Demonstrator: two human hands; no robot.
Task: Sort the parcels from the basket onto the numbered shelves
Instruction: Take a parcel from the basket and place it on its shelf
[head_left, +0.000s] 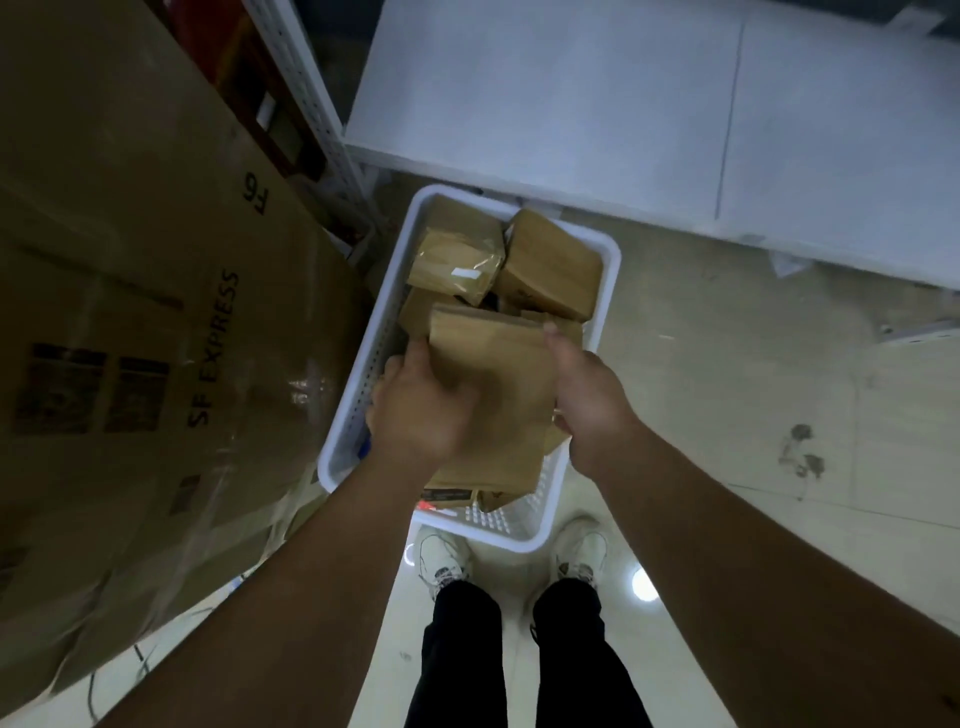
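A white plastic basket (608, 291) stands on the floor in front of my feet, holding several brown cardboard parcels. I hold one flat brown parcel (493, 364) above the basket between both hands. My left hand (421, 405) grips its left edge, and my right hand (587, 400) grips its right edge with the thumb on top. Behind it in the basket lie a tape-wrapped parcel (457, 265) and a plain box (553, 265). More parcels lie partly hidden under the held one.
A very large cardboard box (145, 312) printed SF EXPRESS fills the left side. A white shelf board (623, 104) lies ahead beyond the basket, with a perforated white upright (311, 93) to its left. Pale floor tiles spread to the right.
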